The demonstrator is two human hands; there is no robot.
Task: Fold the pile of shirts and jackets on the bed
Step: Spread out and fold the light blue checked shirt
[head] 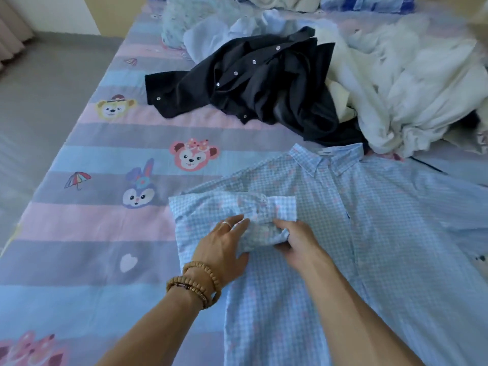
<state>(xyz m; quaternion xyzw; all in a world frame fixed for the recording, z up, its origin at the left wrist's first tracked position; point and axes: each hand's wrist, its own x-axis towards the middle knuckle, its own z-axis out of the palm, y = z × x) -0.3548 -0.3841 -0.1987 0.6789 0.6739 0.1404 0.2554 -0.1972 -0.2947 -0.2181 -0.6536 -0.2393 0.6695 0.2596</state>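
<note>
Checked shirt [356, 233] of thin, light-blue woven cotton with faint pink motifs, spread front-up on the bed [79, 233], collar away from the person and button placket running down beside the right hand. Collar [326, 161] is pointed and flat, with a small white label inside. Sleeve [253, 215], folded inward across the chest, lies crumpled between both hands; its squared cuff [284, 208] sits just beyond the fingertips. Left hand [224, 247] rests flat on the sleeve fabric, fingers [237, 224] straight and slightly spread, 1 plain ring on a finger; 2 strands of round wooden beads [195, 283] circle the wrist. Right hand [293, 241] has its fingers curled, pinching a bunched fold of the sleeve, thumb side toward the left hand, the 2 hands nearly touching. Beyond the fingertips, well apart from them, lies a dark shirt [250, 83], limp and rumpled, matte cloth with small pale round buttons along its edge. Beside it, beyond and to the right of the right hand, a heap of white garments [409, 83] in soft, heavily creased folds. Pale blue garment [224, 33] sits behind the dark one. Bed sheet is smooth, banded in pink, blue and lilac, printed with cartoon bear and rabbit faces, an umbrella and a heart to the left of the left hand.
</note>
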